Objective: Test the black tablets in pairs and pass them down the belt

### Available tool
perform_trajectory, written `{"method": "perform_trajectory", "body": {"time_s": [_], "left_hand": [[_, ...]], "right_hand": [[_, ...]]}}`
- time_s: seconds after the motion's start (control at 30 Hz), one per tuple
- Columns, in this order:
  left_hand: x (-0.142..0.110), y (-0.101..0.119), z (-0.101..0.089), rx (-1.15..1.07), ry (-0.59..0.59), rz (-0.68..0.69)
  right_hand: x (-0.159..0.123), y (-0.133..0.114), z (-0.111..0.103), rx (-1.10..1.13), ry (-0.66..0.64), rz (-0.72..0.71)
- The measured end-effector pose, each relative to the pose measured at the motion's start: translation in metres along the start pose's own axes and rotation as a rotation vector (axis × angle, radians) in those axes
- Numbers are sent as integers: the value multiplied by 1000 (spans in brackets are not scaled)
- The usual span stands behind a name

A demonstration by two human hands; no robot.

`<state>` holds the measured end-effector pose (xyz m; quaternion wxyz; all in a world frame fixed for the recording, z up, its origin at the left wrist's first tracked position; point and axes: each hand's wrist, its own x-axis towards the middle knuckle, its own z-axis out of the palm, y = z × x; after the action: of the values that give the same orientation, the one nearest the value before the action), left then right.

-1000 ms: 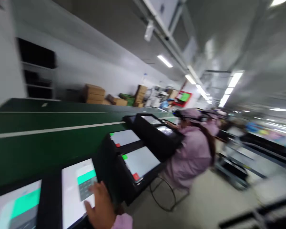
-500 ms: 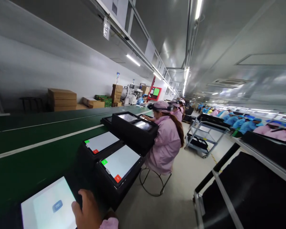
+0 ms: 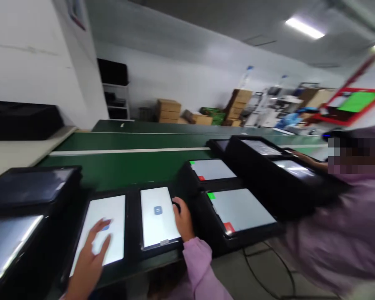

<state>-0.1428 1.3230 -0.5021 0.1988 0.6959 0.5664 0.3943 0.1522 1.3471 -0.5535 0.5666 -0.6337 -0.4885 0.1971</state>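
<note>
Two lit white tablets lie side by side in a black tray on the green conveyor belt. My left hand lies open on the left tablet, fingers stretched toward a small blue icon. My right hand, in a pink sleeve, rests at the right edge of the right tablet, fingers curled around the tablet's side. That screen shows a blue icon in its middle.
Two more lit tablets with green and red corners sit to the right. A person in a pink coat works at black trays beyond. Dark tablets lie on the left. Cardboard boxes stand by the far wall.
The view has swung left and down from the long hall to the belt. My left hand has come into view on the left tablet. My right hand now grips the right tablet's edge.
</note>
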Motion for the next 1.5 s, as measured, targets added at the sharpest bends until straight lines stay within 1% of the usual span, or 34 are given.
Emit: {"method": "perform_trajectory", "body": {"time_s": [0.03, 0.07, 0.1, 0.17, 0.23, 0.3, 0.37, 0.43, 0.53, 0.6, 0.67, 0.77, 0.87, 0.93, 1.03, 1.13, 1.27, 1.33, 1.4, 1.5], "left_hand": [[-1, 4, 4, 1, -45, -11], [1, 12, 13, -7, -113, 1], [4, 21, 25, -15, -188, 32], [15, 40, 53, -3, -313, 140], [27, 56, 77, 44, -376, 252], [36, 65, 94, 102, -392, 327], [43, 68, 104, 154, -381, 372], [48, 68, 109, 196, -375, 413], [51, 70, 114, 257, -405, 460], [51, 72, 117, 301, -423, 464], [51, 74, 119, 329, -424, 458], [51, 74, 119, 308, -402, 466], [52, 72, 120, 274, -384, 476], [52, 72, 121, 285, -396, 469], [52, 73, 119, 310, -422, 456], [51, 75, 107, 300, -392, 444], [42, 69, 81, 306, -324, 395], [35, 63, 69, 306, -309, 366], [27, 57, 59, 296, -300, 339], [18, 51, 50, 282, -298, 318]], "right_hand": [[-2, 4, 0, 30, -11, 13], [-5, 7, 0, 54, -18, 26], [-8, 8, -1, 71, -26, 37], [-13, 9, -5, 86, -40, 44], [-15, 7, -7, 78, -50, 35], [-15, 6, -7, 55, -31, 21], [-15, 5, -7, 22, -1, 2], [-14, 3, -7, -14, 15, -34], [-15, 1, -7, -52, 7, -101], [-16, 0, -7, -63, -5, -144], [-15, -1, -6, -80, -37, -178], [-14, -2, -4, -123, -83, -199], [-13, -3, -4, -113, -54, -197], [-14, -3, -5, -89, -31, -200], [-15, -3, -5, -100, -62, -205], [-14, -1, -4, -118, -99, -186], [-13, 1, -5, -16, -61, -115], [-13, -1, -7, 16, -65, -91], [-18, -7, -9, -8, -94, -120], [-32, -22, -5, -98, -199, -248]]}}
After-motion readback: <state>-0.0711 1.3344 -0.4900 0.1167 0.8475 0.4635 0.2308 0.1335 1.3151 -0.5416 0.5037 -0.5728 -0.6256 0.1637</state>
